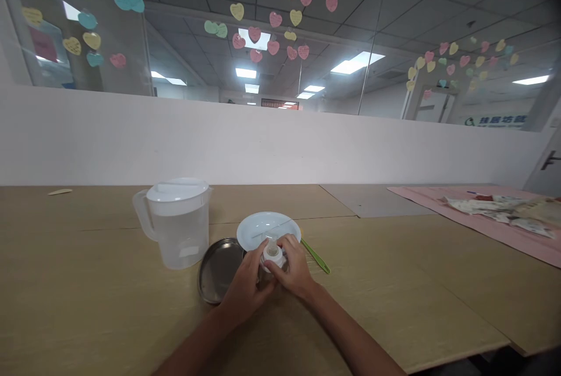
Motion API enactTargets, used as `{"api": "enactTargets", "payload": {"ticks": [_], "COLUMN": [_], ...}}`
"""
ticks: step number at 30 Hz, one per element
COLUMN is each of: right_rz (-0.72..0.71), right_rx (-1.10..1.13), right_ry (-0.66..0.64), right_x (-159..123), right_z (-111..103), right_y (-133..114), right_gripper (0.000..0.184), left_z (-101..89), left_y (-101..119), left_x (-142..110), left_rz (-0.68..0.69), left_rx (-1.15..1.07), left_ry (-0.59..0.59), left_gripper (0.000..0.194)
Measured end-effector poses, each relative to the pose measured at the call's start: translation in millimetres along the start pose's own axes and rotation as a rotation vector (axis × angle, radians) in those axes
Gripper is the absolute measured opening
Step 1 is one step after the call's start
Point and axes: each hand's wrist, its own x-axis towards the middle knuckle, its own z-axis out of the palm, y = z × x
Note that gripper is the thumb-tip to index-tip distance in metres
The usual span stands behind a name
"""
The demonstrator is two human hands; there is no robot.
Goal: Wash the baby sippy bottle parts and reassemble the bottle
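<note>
Between my two hands stands a baby bottle (273, 253) with a white collar and a clear teat on top. Most of its body is hidden by my fingers. My left hand (248, 285) wraps round the bottle's left side. On the other side, my right hand (294, 265) grips the collar, thumb in front and fingers behind. Just beyond the bottle lies a pale plate (250, 228) with a thin clear item (280, 226) on it. A green-handled utensil (318, 257) rests at the plate's right; its far end is hidden. Left of my hands sits an oval metal tray (219, 273).
A lidded clear plastic pitcher (184, 230) stands on the wooden table (96, 300), left of the tray. Further right, a pink cloth (427, 200) carries crumpled fabric pieces (504, 209). A white wall (263, 148) with glass above borders the table's back.
</note>
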Motion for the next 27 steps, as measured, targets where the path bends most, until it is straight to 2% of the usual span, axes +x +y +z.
{"api": "enactTargets", "payload": {"ticks": [9,15,19,24,27], "right_rz": [-0.009,-0.012,-0.023,0.091,0.021], "right_rx": [0.121,0.220,0.248,0.177,0.164], "right_ry": [-0.052,-0.081,-0.016,0.161,0.126], "right_x": [0,0,1,0,0], "right_z": [-6,-8,-8,-7,-8], "right_y": [-1,1,12,19,11], "right_gripper": [0.026,0.030,0.036,0.037,0.040], "left_z": [-11.0,-17.6,-17.6,-16.0,-14.5], "left_y": [12,17,18,19,17], "left_x": [7,13,13,12,12], "left_rz": [-0.220,-0.244,-0.226,-0.223,-0.238], "left_rx": [-0.252,-0.385,-0.413,-0.385,-0.352], "left_ry": [-0.112,-0.174,-0.174,-0.163,-0.152], "left_gripper": [0.072,0.076,0.073,0.069,0.068]}}
